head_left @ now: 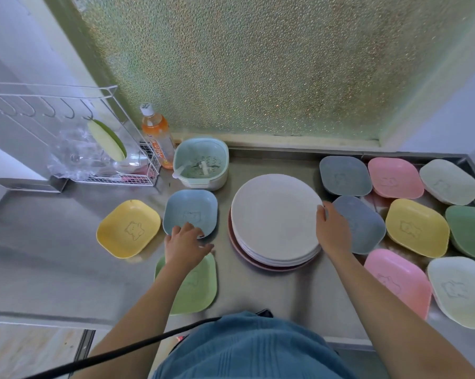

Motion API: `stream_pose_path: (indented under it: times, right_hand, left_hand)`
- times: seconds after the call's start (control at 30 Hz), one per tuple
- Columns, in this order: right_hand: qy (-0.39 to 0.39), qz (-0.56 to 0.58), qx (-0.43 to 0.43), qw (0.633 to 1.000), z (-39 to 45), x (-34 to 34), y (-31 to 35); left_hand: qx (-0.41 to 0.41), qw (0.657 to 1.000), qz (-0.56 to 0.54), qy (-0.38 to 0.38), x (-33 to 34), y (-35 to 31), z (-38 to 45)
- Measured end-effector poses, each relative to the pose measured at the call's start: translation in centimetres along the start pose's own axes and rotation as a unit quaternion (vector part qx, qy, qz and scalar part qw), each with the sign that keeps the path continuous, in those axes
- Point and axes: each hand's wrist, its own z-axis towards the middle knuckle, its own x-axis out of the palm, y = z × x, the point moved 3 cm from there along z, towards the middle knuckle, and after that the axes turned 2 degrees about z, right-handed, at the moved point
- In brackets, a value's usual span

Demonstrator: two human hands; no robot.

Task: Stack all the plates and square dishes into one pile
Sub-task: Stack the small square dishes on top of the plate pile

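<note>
The stack of round plates (276, 217) is off-white on top, with a dusty pink plate at the bottom. At its left lie a yellow dish (128, 228) with a bear outline, a light blue dish (191, 212) and a light green dish (195, 288). At its right the square dishes are grey-blue (341, 175), pink (395, 177), pale cream (449, 181), yellow (417, 227) and dark green (470, 231), each with a faint bear drawing. The bottle (157, 136) is orange with a white cap. The strainer basket (200, 162) is pale mint. The counter (66, 228) is grey steel. The window glass (258, 64) is greenish and pebbled.
</note>
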Motion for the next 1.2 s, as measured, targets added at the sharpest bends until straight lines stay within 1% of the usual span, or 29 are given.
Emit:
stream_pose_path:
  times: [0.1, 0.2, 0.27, 0.37, 0.43, 0.5, 0.53, 0.6, 0.67, 0.77, 0.83, 0.93, 1.0, 1.13, 1.2]
  right_hand:
    - [0.003, 0.006, 0.016, 1.0, -0.5, -0.1, 0.2]
    - [0.0, -0.008, 0.027, 1.0, -0.7, 0.0, 0.3]
    - [-0.007, -0.013, 0.036, 0.999, -0.7, 0.1, 0.3]
    - [-0.015, -0.013, 0.04, 0.999, -0.9, 0.2, 0.3]
    - [-0.019, -0.006, 0.043, 0.999, -1.0, 0.2, 0.4]
    - [-0.022, 0.0, 0.044, 0.999, -1.0, 0.2, 0.4]
    - [-0.023, 0.002, 0.044, 0.999, -1.0, 0.2, 0.4]
    - [-0.025, 0.006, 0.043, 0.999, -1.1, 0.2, 0.4]
    - [-0.025, 0.005, 0.045, 0.999, -1.1, 0.3, 0.3]
    - [-0.018, 0.003, 0.044, 0.999, -0.9, 0.5, 0.1]
    - [-0.013, 0.005, 0.043, 0.999, -0.7, 0.7, -0.2]
    - [-0.008, -0.004, 0.036, 0.999, -0.4, 0.8, -0.4]
    - [-0.001, -0.012, 0.033, 0.999, -0.4, 0.7, -0.4]
    - [0.002, -0.005, 0.031, 1.0, -0.2, 0.8, -0.5]
    - [-0.002, -0.001, 0.03, 1.0, -0.2, 0.9, -0.6]
  left_hand:
    - [0.058, 0.995, 0.083, -0.02, -0.3, -1.1, 0.8]
    - [0.141, 0.976, 0.163, -0.027, -0.7, -2.5, 1.5]
    - [0.154, 0.971, 0.174, -0.06, -0.7, -2.6, 1.1]
    - [0.138, 0.972, 0.076, -0.171, -0.6, -2.1, -0.2]
    - [0.144, 0.962, 0.01, -0.233, -1.3, -2.8, -0.7]
    - [0.176, 0.946, -0.057, -0.266, -2.2, -4.2, -1.0]
    - [0.2, 0.938, -0.087, -0.27, -2.6, -5.3, -1.1]
    - [0.253, 0.925, -0.123, -0.256, -3.3, -7.6, -1.0]
    - [0.306, 0.914, -0.13, -0.232, -3.9, -10.3, -1.0]
    - [0.389, 0.895, -0.07, -0.206, -3.7, -14.0, -1.3]
    - [0.424, 0.886, -0.04, -0.185, -2.7, -15.7, -1.4]
    - [0.446, 0.89, 0.013, -0.097, -1.3, -17.2, -1.8]
    - [0.46, 0.884, 0.065, -0.045, -0.2, -17.7, -2.2]
    - [0.478, 0.871, 0.108, -0.03, 0.7, -17.8, -2.6]
    - [0.471, 0.874, 0.114, -0.022, 0.9, -17.7, -2.5]
